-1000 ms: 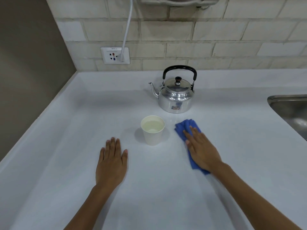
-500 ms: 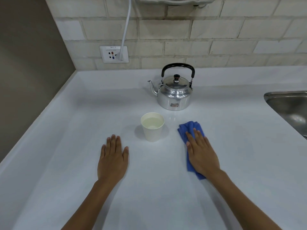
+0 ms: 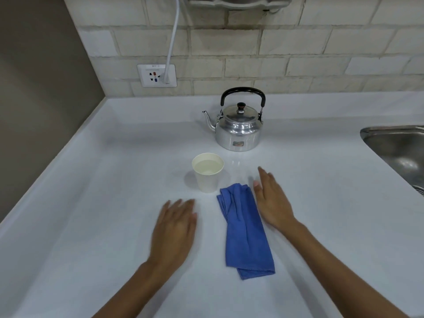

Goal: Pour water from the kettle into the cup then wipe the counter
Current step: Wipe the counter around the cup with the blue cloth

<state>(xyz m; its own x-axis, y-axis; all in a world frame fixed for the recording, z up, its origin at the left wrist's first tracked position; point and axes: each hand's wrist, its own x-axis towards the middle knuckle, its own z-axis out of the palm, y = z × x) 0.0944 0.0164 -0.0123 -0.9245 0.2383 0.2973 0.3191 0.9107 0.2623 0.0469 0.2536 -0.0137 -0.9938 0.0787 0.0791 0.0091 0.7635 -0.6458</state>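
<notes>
Your left hand [image 3: 174, 228]: flat, empty, blurred | your right hand [image 3: 271, 200]: flat, empty, beside blue cloth [image 3: 245, 230] | filled cup [image 3: 207, 175] at cloth's 11 o'clock | kettle [image 3: 238, 127] at 12 on surface [image 3: 96, 203]

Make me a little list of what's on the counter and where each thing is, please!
kettle: silver, black handle, upright at the back, spout pointing left
cup: white paper cup in front of the kettle, water inside
cloth: blue, folded, lying flat just right of the cup
left hand: open, empty, left of the cloth
right hand: open, empty, beside the cloth's right edge, not holding it
sink: metal, far right edge
counter: white; any wet spots too faint to tell
</notes>
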